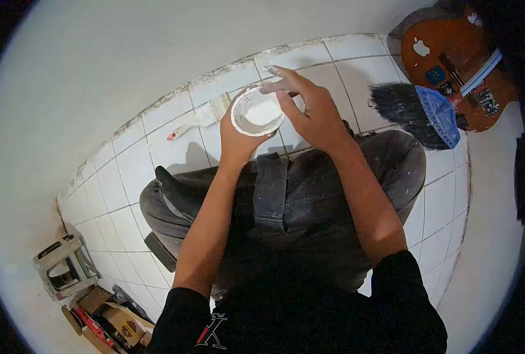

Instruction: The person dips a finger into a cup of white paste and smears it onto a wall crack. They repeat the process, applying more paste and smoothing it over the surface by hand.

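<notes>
My left hand [237, 138] is wrapped round a white tub [234, 121] from below and the left side, its mouth tilted towards me. Inside sits a smooth white paste [263, 112], with smears up the inner wall. My right hand [312, 109] is at the tub's right rim, thumb and fingers spread, one fingertip overlapping the edge in this view. White residue coats its raised index fingertip. Beyond the tub, to the left, a paintbrush [200, 120] with a pale handle and whitish bristles lies on the tiles.
White floor tiles [129, 171] run up to a pale wall [126, 65]. At right are a black-bristled broom [436, 115] and a brown guitar [416, 32] with stickers. A small stool [67, 268] and a cardboard box [123, 324] stand at lower left.
</notes>
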Available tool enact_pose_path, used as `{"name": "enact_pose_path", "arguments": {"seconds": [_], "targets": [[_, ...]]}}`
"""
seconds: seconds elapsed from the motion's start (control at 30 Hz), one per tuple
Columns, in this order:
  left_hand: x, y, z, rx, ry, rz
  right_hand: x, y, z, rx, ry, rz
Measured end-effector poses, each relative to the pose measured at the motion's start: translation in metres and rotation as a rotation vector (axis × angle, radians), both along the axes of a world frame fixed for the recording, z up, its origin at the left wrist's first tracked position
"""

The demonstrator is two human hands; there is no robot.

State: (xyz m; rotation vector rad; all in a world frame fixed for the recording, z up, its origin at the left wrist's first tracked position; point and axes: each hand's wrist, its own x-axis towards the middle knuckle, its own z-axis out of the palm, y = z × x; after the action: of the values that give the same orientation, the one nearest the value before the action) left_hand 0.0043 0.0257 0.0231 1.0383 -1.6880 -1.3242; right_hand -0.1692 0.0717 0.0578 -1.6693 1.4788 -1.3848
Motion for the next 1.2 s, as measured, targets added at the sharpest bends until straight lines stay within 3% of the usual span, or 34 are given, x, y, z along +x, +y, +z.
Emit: {"name": "enact_pose_path", "arguments": {"seconds": [0.63,1.2], "targets": [[0.001,0.003,0.006,-0.045,-0.099,-0.015,0.005,0.005,0.003,-0.032,0.415,-0.052],[0.001,0.005,0.002,0.036,-0.024,-0.069,-0.002,0.005,0.009,0.082,0.235,0.012]]}}
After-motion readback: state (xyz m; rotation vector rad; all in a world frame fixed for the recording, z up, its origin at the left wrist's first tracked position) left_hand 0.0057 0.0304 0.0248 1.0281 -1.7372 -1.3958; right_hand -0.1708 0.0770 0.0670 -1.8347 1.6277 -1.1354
